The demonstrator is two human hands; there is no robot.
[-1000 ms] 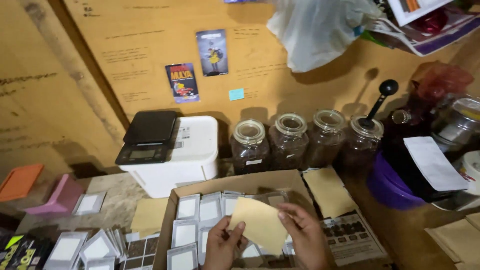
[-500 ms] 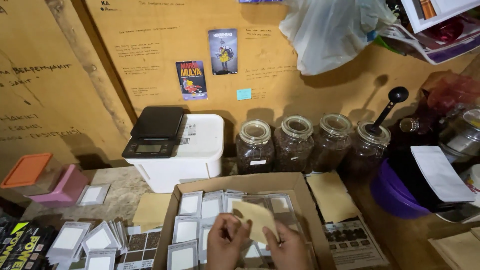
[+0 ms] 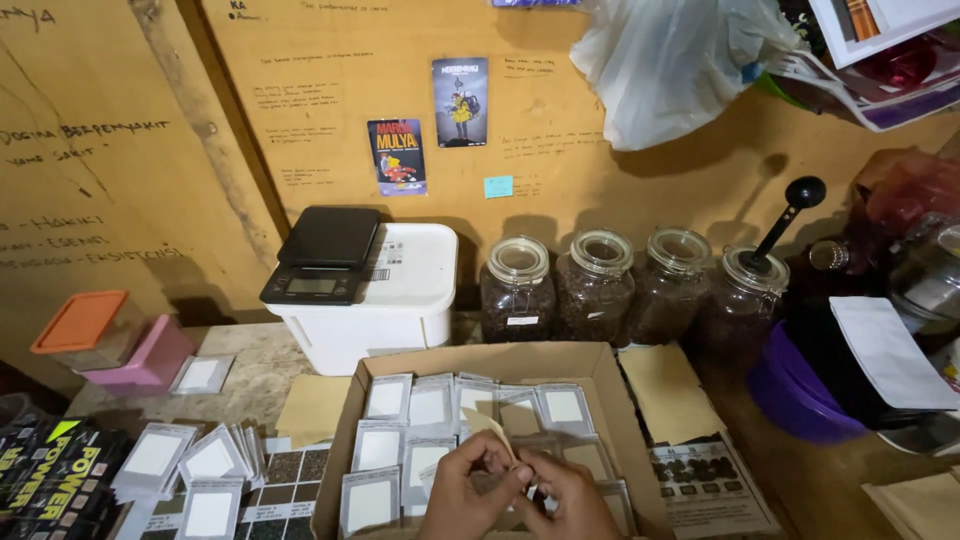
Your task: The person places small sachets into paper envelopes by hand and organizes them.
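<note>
At the bottom of the head view, my left hand (image 3: 470,492) and my right hand (image 3: 565,498) meet over an open cardboard box (image 3: 600,375). Together they pinch a small tan paper pouch (image 3: 492,427), whose corner sticks up between the fingers. The box holds several flat sachets with white labels (image 3: 432,405), laid in rows. Most of the pouch is hidden by my fingers.
Behind the box stand several glass jars of dark grounds (image 3: 600,285), one with a black scoop (image 3: 790,212). A black scale (image 3: 322,255) rests on a white tub (image 3: 385,300). Loose sachets (image 3: 190,465) lie left, tan paper sheets (image 3: 672,392) right, a purple basin (image 3: 800,395) farther right.
My hands have come closer together and lower over the box. The tan pouch, held broad and flat earlier, now shows only a corner between my fingers. The view has tilted up slightly.
</note>
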